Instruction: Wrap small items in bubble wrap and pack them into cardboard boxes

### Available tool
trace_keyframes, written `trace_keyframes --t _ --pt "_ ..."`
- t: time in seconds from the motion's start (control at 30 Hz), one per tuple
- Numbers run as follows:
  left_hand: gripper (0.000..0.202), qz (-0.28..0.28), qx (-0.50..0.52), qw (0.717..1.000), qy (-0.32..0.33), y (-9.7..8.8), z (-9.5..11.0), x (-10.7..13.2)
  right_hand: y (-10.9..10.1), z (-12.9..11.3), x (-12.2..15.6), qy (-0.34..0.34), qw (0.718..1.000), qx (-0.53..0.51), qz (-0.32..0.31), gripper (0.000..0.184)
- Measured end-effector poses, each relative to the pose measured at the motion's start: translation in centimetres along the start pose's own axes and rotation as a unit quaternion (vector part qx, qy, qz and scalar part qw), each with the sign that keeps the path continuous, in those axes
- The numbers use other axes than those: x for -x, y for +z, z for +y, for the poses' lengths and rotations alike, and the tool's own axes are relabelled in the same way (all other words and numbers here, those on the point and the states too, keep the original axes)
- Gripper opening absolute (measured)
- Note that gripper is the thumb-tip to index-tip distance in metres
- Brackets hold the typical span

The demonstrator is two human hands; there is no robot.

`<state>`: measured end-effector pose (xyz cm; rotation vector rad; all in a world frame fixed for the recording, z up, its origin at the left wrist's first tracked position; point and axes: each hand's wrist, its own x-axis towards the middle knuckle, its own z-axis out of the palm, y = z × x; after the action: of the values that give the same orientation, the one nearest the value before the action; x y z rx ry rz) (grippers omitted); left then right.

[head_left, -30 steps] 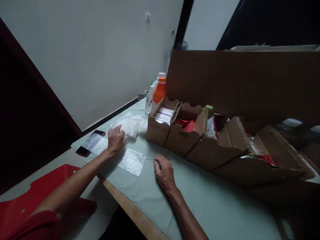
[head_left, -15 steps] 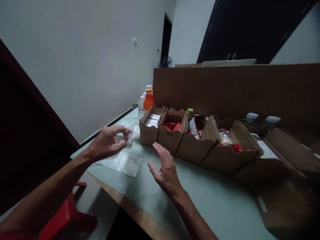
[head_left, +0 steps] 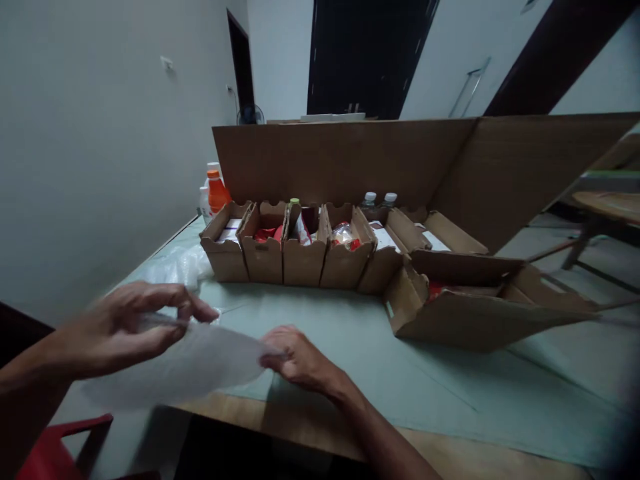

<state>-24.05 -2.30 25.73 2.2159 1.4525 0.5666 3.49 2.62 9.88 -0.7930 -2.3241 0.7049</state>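
A clear plastic bag (head_left: 200, 363), blurred by motion, hangs between both hands above the table's near edge. My left hand (head_left: 133, 323) pinches its upper left edge between thumb and fingers. My right hand (head_left: 297, 360) is closed on the bag's right edge, knuckles up. A row of small open cardboard boxes (head_left: 295, 257) stands across the middle of the pale green table (head_left: 360, 347), holding white cartons, red packets and a clear pouch.
A larger open carton (head_left: 465, 303) lies on its side to the right. A tall cardboard sheet (head_left: 350, 160) stands behind the boxes. Bottles (head_left: 215, 190) stand at the far left, crumpled plastic bags (head_left: 175, 267) beside the boxes, a red stool (head_left: 55, 453) below left.
My left hand lifted a clear bag off the pile and brought it toward me; my right hand rose from the table and took hold of its other edge. The view swung right.
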Motion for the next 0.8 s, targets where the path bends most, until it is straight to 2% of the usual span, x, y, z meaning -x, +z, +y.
trace_keyframes --t 0.1,0.17,0.2,0.27,0.33,0.37,0.4,0.47,0.53,0.57,0.63,0.7,0.8 --pt "0.019 0.096 -0.078 0.990 0.065 3.3 -1.0 -3.1 -4.2 2.6 4.3 0.034 0.993 0.089 0.077 0.033" --pt "0.016 0.153 -0.122 0.969 0.151 7.0 -2.1 -4.8 -6.9 4.1 6.7 0.047 0.967 0.197 0.155 0.049" --pt "0.016 0.161 -0.138 0.958 0.191 9.1 -2.8 -5.4 -7.9 4.8 7.9 0.050 0.950 0.253 0.179 0.055" --pt "0.020 0.139 -0.160 0.948 0.237 13.6 -4.1 -6.0 -8.9 6.2 10.2 0.058 0.922 0.338 0.179 0.061" --pt "0.020 0.068 -0.175 0.953 0.236 17.4 -5.2 -5.7 -8.6 7.6 12.8 0.073 0.908 0.391 0.133 0.062" --pt "0.020 0.025 -0.179 0.958 0.225 18.7 -5.7 -5.3 -8.3 8.3 14.3 0.082 0.903 0.408 0.107 0.061" --pt "0.025 -0.015 -0.175 0.962 0.210 19.5 -6.0 -4.8 -8.0 8.9 15.9 0.091 0.900 0.417 0.086 0.060" --pt "0.044 -0.063 -0.147 0.971 0.180 20.0 -6.2 -3.7 -7.8 9.7 19.0 0.117 0.897 0.421 0.067 0.060" --pt "0.049 -0.058 -0.105 0.980 0.159 19.6 -5.8 -3.2 -8.1 9.7 21.1 0.148 0.898 0.405 0.084 0.061" --pt "0.045 -0.043 -0.088 0.983 0.154 19.4 -5.4 -3.2 -8.3 9.3 21.3 0.163 0.900 0.392 0.099 0.058" --pt "0.032 -0.006 -0.066 0.986 0.154 19.6 -4.3 -3.9 -7.9 8.0 19.7 0.176 0.908 0.359 0.122 0.050" --pt "0.026 0.018 -0.064 0.985 0.160 20.8 -3.2 -5.3 -6.2 6.2 15.9 0.153 0.930 0.316 0.110 0.042" --pt "0.022 0.007 -0.093 0.984 0.151 23.5 -2.4 -7.1 -2.3 4.7 10.0 0.098 0.962 0.251 0.041 0.039"
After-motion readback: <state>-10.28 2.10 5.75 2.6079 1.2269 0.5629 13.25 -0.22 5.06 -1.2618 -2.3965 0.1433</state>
